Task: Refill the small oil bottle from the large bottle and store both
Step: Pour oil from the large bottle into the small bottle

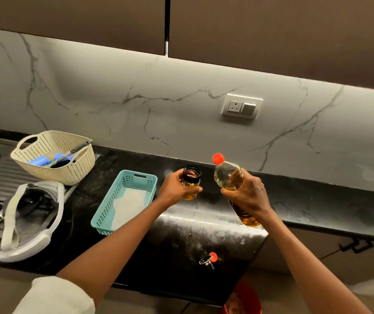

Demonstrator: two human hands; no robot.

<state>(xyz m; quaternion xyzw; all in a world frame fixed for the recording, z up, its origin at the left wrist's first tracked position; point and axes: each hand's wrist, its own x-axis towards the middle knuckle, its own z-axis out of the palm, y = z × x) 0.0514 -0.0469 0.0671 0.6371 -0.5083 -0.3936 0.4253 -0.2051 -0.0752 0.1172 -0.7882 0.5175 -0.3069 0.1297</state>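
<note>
Kitchen counter, mid-refill: your left hand (179, 189) was wrapped round the small clear glass oil bottle (190, 182), mouth open w/ a black collar, held at or just above the black stone counter (204, 232); can't tell if its base touched. Your right hand (247, 193) gripped the large clear plastic oil bottle (231, 180) round its middle, fingers closed on it, bottle tilted w/ neck up and toward the small one; its orange screw cap (218, 158) was on.

Step, by the look of it: bottles brought together, pour not begun; the next move called for getting that orange cap off, which wanted a free hand, so the small bottle likely had to be set down first; then neck over the narrow mouth, slow tip, since the opening looked tight & a spill on dark stone would be hard to spot.

Contents: small bottle held amber oil low in the body, approx. half or less; large bottle held pale yellow oil, a good amt left. The small metal pourer top w/ a red stopper (208, 260) lay apart near the counter's front edge. The turquoise slotted plastic tray (104, 214) beside your left forearm held only a white liner sheet; the cream woven-look plastic basket (68, 173) behind it held blue items & a dark-handled utensil, not clear what.
</note>
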